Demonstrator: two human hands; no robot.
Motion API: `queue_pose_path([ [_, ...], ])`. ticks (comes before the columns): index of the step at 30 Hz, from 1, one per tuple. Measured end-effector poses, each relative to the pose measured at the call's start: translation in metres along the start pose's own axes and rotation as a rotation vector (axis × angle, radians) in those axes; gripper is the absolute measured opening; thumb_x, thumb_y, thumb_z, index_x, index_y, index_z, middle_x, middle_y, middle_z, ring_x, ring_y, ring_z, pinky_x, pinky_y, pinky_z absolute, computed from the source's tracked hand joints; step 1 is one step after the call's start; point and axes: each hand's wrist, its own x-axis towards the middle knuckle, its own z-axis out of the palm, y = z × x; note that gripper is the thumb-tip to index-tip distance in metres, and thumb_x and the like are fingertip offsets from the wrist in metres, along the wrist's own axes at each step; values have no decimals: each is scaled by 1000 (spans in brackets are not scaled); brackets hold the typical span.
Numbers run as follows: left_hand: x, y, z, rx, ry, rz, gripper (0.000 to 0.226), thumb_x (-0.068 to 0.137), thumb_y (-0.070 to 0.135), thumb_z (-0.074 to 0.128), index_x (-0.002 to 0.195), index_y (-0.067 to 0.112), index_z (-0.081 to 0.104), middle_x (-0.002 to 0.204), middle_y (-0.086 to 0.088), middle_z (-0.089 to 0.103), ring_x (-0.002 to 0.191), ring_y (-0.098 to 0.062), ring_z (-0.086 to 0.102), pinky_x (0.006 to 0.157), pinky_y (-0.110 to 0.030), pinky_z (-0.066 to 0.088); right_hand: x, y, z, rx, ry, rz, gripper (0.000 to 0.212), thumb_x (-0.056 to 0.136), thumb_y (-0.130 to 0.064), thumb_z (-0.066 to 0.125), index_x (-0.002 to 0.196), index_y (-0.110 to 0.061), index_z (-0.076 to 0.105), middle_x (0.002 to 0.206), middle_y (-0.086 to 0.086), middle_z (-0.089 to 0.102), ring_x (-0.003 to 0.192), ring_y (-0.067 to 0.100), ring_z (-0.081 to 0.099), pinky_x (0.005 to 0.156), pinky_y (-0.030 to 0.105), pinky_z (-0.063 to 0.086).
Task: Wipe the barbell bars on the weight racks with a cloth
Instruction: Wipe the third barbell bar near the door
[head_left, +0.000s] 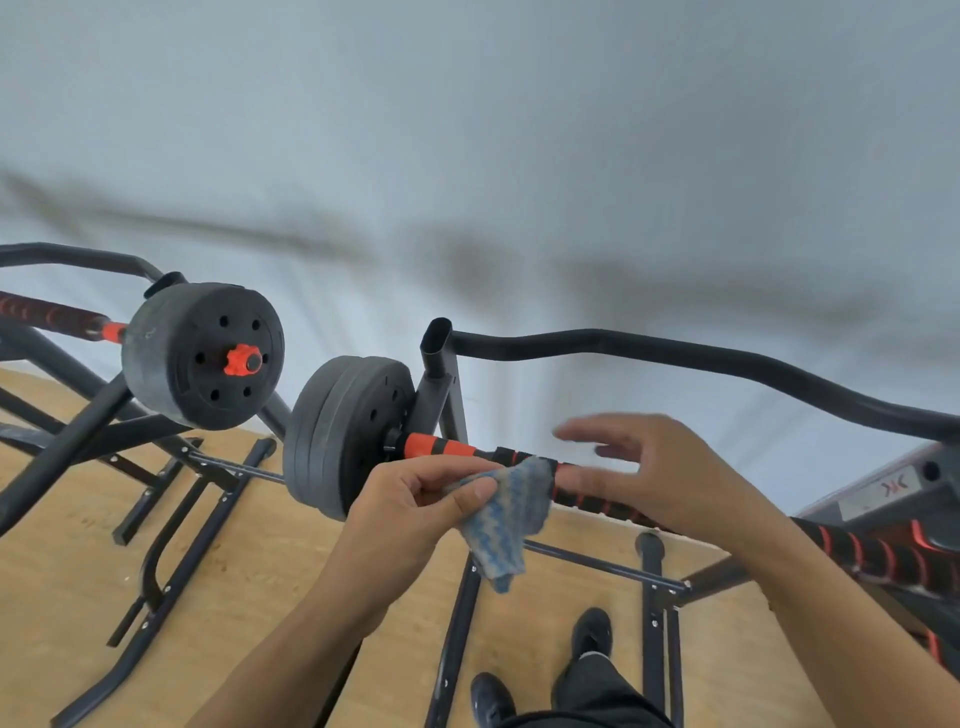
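On my feed, the near rack (439, 358) carries a barbell bar (441, 447) across its upright, with a stack of black weight plates (332, 441) on the bar's left end. A second rack (67, 447) further left carries a second barbell (202, 353), its black plates fixed by an orange collar.

The near bar is orange beside the plates, then black with orange rings running off to the right. The cloth (511, 519), blue and grey in a wavy weave, lies against the front of that bar just right of the orange part and hangs below it.

My left hand (410, 499) pinches the cloth's left edge, thumb against curled fingers. My right hand (660, 467) hovers at the bar just right of the cloth, fingers (597, 431) straight and spread, gripping nothing. Motion blur keeps me from telling whether they touch the bar.

That hand and forearm cover a stretch of the bar, and its right end runs out of frame. Below, on the wooden floor (62, 571), stand two black shoes (592, 631).
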Motion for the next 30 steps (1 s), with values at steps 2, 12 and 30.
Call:
queue_pose_path([
  [2, -7, 16, 5, -56, -63, 35, 19, 90, 20, 77, 108, 19, 83, 103, 0, 81, 102, -18, 76, 87, -31, 60, -11, -26, 6, 342, -72, -79, 74, 68, -79, 70, 132, -41, 60, 131, -22, 64, 124, 1, 59, 102, 26, 50],
  [12, 27, 11, -22, 307, -214, 207, 29, 95, 26, 70, 123, 32, 65, 122, 12, 68, 116, -12, 64, 101, -34, 52, -29, -31, 36, 251, -310, 88, 21, 87, -37, 78, 94, -19, 69, 93, 5, 71, 82, 13, 68, 81, 32, 55],
  [30, 104, -43, 10, 1582, -84, 328, 29, 102, 27, 51, 74, 22, 52, 59, 5, 41, 59, -19, 54, 59, -29, 42, 54, -13, 72, -430, 149, -107, 16, 97, -18, 59, 104, -26, 72, 95, -7, 61, 84, 9, 55, 73, 10, 38],
])
